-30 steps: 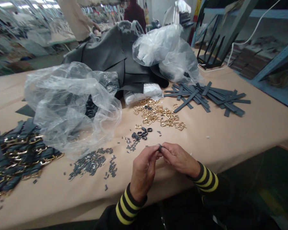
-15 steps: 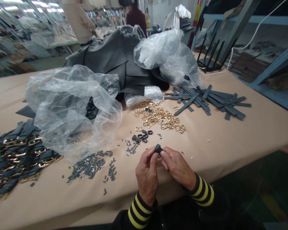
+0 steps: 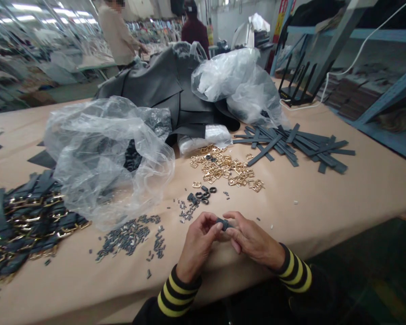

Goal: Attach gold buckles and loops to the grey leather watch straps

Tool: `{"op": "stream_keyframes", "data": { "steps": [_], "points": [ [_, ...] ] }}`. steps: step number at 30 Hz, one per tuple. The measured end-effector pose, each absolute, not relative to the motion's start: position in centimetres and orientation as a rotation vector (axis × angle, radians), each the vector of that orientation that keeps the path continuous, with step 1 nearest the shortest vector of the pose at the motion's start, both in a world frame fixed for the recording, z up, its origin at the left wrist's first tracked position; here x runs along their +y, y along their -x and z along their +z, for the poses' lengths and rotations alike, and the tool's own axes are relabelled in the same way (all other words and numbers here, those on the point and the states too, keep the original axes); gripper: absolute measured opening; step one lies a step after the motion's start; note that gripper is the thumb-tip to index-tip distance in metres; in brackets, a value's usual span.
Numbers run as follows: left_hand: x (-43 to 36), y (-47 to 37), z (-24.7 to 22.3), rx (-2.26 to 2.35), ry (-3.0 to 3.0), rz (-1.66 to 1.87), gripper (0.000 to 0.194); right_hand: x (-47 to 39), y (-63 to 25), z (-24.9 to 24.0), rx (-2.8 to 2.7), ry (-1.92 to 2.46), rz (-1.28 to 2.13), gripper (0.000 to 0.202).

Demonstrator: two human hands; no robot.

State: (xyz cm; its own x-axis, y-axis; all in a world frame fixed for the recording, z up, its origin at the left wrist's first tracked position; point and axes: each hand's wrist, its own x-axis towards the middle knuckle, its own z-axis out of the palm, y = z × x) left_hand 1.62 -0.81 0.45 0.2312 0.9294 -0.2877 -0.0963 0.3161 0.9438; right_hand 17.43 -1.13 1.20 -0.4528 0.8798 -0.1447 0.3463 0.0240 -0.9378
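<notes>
Both hands (image 3: 223,237) fingertip-pinch small dark loop (image 3: 223,223) above table edge (image 3: 291,243).

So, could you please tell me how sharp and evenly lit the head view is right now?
Head view: the hands, left hand and right hand, and the gold buckles are fairly sharp; the far workshop is soft; the ceiling lights glare at top left; the clear plastic bag shows sheen; the edges bend from the wide lens.

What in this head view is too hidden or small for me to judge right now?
- Small dark loop: mostly covered by the fingertips of the left hand and right hand; shape unclear.
- Contents of the clear plastic bag: veiled by crumpled film.
- Heap of strapped buckles: cut off by the left edge.
- Tiny grey pieces: too small.
</notes>
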Motion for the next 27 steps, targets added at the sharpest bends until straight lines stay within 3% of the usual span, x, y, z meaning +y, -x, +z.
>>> {"op": "stream_keyframes", "data": {
  "steps": [6,15,18,22,24,27],
  "points": [
    [-1.3,-1.9,1.8,1.224,-1.319,0.841,0.015,-0.8,-17.4,1.7,-1.804,1.245,1.427,0.020],
    [-0.7,-2.8,1.9,1.016,-0.704,1.164,0.012,0.1,-18.1,2.6,-1.736,1.320,1.617,0.015],
    [0.7,-1.8,2.2,1.168,-1.076,1.065,0.014,0.8,-18.4,2.3,-1.713,1.308,1.592,0.013],
    [5.6,0.9,2.4,1.462,-2.045,0.832,0.019,1.7,-18.9,1.7,-1.585,1.380,1.495,0.012],
    [8.4,2.2,2.2,1.502,-2.500,0.473,0.023,2.0,-19.1,1.4,-1.522,1.408,1.488,0.014],
    [11.4,3.1,1.8,1.424,-2.639,0.245,0.022,2.1,-19.3,1.3,-1.493,1.414,1.527,0.016]
  ]
}}
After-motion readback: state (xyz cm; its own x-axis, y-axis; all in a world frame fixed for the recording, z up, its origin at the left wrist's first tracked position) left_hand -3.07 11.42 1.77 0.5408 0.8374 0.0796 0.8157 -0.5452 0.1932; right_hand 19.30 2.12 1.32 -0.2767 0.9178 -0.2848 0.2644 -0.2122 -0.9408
